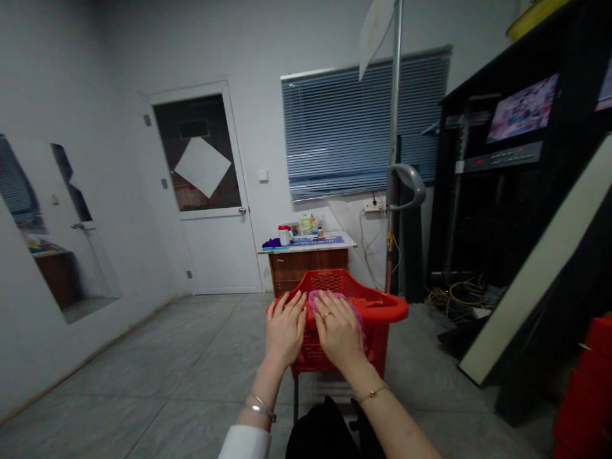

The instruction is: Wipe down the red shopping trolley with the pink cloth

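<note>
- Grey floor tiles [143, 382] run from the left wall, where a mirror panel [52, 223] leans, toward a white door [210, 210] with a sheet of paper taped over its glass.
- Left hand [285, 328] lies flat on the near rim of a red plastic basket [382, 312], fingers stretched and spread, gripping nothing; the palm appears to press down on the rim, likely to steady it.
- Right hand [340, 331], wearing a ring, rests just beside the left, fingers extended over a pink item [319, 296] at the basket's near edge; it covers the item, but whether the fingers close on it cannot be told.
- Basket sits raised on a dark frame, apparently a trolley, directly before the person, which puts its rim at easy reach of both hands.
- Behind it, a wooden desk [308, 261] against the far wall carries a cup and small packets under closed blue blinds [363, 121].
- At right, a metal pole [394, 127] stands near a black shelving unit [502, 191] holding screens, with cables tangled on the floor beneath.
</note>
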A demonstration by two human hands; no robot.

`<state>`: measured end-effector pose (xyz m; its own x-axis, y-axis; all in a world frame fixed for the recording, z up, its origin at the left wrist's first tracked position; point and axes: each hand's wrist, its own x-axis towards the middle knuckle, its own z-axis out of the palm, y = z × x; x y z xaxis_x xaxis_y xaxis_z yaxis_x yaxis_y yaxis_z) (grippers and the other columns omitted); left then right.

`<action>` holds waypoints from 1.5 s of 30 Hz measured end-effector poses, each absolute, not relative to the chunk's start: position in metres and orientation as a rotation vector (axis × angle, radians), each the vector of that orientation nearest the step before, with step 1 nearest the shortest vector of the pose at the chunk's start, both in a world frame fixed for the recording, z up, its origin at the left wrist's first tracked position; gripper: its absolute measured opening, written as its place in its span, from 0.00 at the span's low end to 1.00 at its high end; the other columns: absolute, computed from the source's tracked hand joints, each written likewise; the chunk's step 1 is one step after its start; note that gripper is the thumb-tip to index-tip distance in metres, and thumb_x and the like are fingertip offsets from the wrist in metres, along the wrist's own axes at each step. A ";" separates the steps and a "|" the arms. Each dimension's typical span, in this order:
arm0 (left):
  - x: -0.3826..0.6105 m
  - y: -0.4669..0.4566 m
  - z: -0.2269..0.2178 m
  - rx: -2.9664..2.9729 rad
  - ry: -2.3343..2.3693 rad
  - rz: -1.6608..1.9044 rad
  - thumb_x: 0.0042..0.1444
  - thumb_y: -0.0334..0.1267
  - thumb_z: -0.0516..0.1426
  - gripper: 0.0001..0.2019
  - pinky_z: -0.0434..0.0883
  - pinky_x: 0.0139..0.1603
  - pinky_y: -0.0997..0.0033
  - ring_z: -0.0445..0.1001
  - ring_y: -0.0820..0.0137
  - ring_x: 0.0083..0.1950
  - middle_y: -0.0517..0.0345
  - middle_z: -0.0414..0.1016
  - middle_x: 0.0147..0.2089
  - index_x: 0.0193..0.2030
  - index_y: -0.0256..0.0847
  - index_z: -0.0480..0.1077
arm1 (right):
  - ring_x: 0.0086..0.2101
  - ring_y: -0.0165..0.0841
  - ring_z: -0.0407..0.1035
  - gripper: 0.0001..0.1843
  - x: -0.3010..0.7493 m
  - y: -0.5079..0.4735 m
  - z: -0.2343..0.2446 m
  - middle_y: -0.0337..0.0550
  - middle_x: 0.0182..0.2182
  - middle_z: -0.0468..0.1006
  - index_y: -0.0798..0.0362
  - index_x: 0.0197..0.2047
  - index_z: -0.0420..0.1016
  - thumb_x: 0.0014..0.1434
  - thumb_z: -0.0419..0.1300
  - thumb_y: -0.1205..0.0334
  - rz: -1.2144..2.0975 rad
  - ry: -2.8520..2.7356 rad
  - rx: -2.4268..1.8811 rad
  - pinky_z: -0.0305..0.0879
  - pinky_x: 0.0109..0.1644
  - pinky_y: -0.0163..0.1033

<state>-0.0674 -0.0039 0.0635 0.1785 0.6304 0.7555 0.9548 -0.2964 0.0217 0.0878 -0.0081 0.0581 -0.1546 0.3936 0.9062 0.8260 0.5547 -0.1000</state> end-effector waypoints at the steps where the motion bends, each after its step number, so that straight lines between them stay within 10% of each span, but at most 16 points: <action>1: -0.068 -0.004 0.064 -1.997 -1.489 -0.930 0.68 0.40 0.47 0.20 0.61 0.65 0.49 0.64 0.60 0.67 0.59 0.70 0.65 0.64 0.52 0.66 | 0.57 0.38 0.67 0.19 0.098 -0.007 0.057 0.45 0.58 0.74 0.52 0.58 0.73 0.67 0.51 0.64 -0.526 -1.758 -1.019 0.57 0.65 0.48; 38: -0.044 0.028 0.069 -1.999 -1.610 -0.882 0.68 0.39 0.46 0.21 0.54 0.69 0.39 0.54 0.55 0.72 0.58 0.65 0.68 0.64 0.48 0.65 | 0.52 0.40 0.71 0.20 0.131 0.036 0.055 0.54 0.52 0.78 0.57 0.52 0.78 0.68 0.47 0.63 -0.545 -1.533 -1.224 0.61 0.60 0.50; 45: -0.033 0.033 0.076 -2.095 -1.693 -0.824 0.69 0.42 0.41 0.23 0.56 0.70 0.52 0.55 0.63 0.72 0.63 0.64 0.68 0.66 0.48 0.62 | 0.55 0.38 0.70 0.20 0.135 0.042 0.053 0.49 0.56 0.76 0.55 0.56 0.75 0.68 0.48 0.63 -0.596 -1.707 -1.102 0.60 0.62 0.46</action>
<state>-0.0327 0.0327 0.0763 0.1298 0.7771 0.6158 0.9641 -0.2441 0.1048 0.1349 0.0423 0.0528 -0.1084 0.3973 0.9113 0.8783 0.4677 -0.0994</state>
